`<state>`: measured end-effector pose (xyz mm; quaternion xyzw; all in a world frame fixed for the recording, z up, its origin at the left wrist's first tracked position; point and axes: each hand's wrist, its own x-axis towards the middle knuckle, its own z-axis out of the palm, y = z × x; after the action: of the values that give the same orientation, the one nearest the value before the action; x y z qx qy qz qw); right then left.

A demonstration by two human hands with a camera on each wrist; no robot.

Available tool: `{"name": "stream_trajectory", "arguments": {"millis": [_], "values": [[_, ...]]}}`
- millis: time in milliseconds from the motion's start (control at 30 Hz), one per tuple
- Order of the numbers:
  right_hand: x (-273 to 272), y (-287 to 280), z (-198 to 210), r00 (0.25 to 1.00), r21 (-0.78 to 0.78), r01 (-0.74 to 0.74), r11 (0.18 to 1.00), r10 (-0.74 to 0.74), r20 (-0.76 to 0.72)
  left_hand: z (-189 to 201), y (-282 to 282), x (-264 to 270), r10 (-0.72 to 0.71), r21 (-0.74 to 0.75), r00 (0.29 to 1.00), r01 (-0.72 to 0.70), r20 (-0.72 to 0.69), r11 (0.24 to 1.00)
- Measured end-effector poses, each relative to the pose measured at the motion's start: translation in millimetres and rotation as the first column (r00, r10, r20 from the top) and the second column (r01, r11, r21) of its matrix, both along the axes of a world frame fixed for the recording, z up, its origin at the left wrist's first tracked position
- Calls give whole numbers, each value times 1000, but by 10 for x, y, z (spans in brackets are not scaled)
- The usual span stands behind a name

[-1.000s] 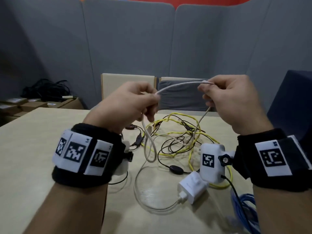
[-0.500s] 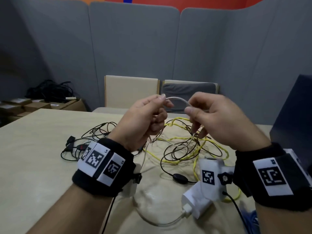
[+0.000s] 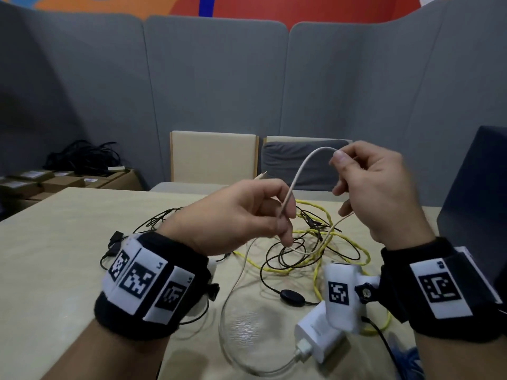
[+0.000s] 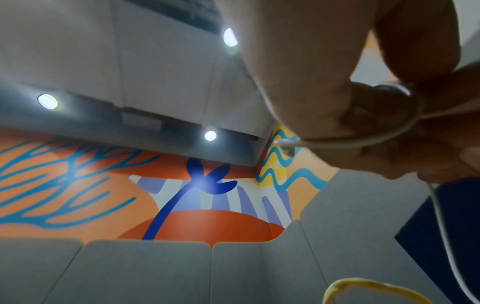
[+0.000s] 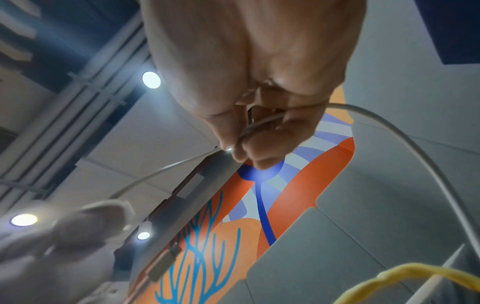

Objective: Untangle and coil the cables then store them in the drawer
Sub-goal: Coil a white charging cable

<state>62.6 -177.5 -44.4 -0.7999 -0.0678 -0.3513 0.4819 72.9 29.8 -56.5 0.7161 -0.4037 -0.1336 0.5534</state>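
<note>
I see both hands up in the air over the bench (image 3: 55,242). My left hand (image 3: 241,215) has its fingers curled round the white cable (image 3: 299,174), near its end. The little plug tip (image 3: 260,175) sticks out past the top of that hand. My right hand (image 3: 381,187) pinches the same white cable a bit further along, between thumb and fingers. The cable makes a bend in the air from one hand to the other.

From my right hand the white cable hangs down to the bench. It runs into a messy pile there. In the pile I see a yellow cable (image 3: 354,242) and thin black cables (image 3: 277,259), all crossed over each other. The white cable then makes a big loop on the bench and goes into a white charger (image 3: 315,338) close to me. A black cable with a small black oval lump (image 3: 292,297) lies just beside the charger.

More black wires with plugs (image 3: 115,239) lie on the bench behind my left wrist. Two chairs (image 3: 214,160) stand at the far side of the bench. I cannot see a drawer.
</note>
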Motion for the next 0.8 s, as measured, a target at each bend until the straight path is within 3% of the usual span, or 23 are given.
{"name": "stream_trajectory", "arguments": {"millis": [100, 167, 233, 367, 433, 700, 800], "values": [[-2, -21, 0, 993, -163, 119, 980, -120, 1, 32, -76, -55, 31, 70, 994, -39, 102, 997], [-40, -4, 22, 975, -373, 207, 905, -222, 2, 41, -119, -85, 41, -4, 994, -41, 105, 999], [-85, 38, 34, 983, -489, 172, 855, -184, 24, 45, -142, -95, 41, -104, 998, -36, 51, 994], [-150, 163, 46, 993, -467, 8, 884, 47, 106, 86, -139, -134, -33, -248, 997, 15, -69, 969], [-146, 183, 38, 987, -458, -19, 889, 90, 133, 117, -104, -152, -86, -278, 992, 57, -94, 959], [-164, 45, 75, 978, -332, 33, 943, 37, 205, 90, -93, -97, 49, -161, 995, -34, 90, 986], [-144, 46, 74, 971, -251, 74, 965, -12, 239, 51, -118, -74, 38, -160, 996, -26, 75, 987]]}}
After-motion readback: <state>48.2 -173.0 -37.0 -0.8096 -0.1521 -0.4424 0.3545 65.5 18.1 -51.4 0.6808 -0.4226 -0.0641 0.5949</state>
